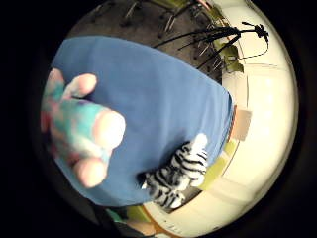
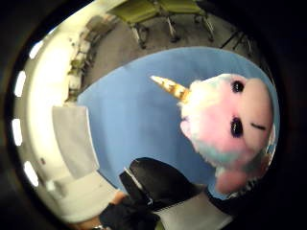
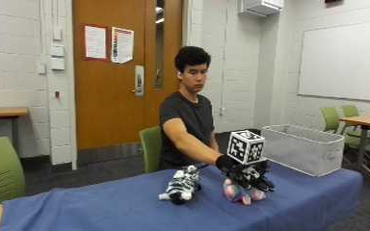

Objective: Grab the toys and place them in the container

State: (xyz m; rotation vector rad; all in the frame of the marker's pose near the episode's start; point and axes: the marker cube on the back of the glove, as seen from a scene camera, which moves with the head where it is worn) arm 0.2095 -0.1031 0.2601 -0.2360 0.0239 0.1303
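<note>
Your gloved hand (image 3: 244, 174) sits over the unicorn (image 3: 239, 191) on the blue cloth (image 3: 108, 207); from the outside view the fingers seem to curl down onto the toy, and both palm views show it filling the space close to the palm, so I judge you are gripping it, though the contact itself is hidden; it looks either resting on the cloth or barely off it. The zebra (image 3: 181, 185) lies just beside it, nearer your body, untouched; the container (image 3: 303, 148) stands at the far end of the table, well apart from both toys and on the unicorn's side.

The unicorn (image 2: 225, 127) is plush: likely light, soft and squashy, with nothing to break; its fur should give under your fingers rather than slip; take it round the plump body, not by the gold horn (image 2: 170, 87) or a dangling foot (image 1: 91, 171), which would let it swing. The zebra (image 1: 178, 171) should handle the same way; grasp it across the middle of its back.
</note>
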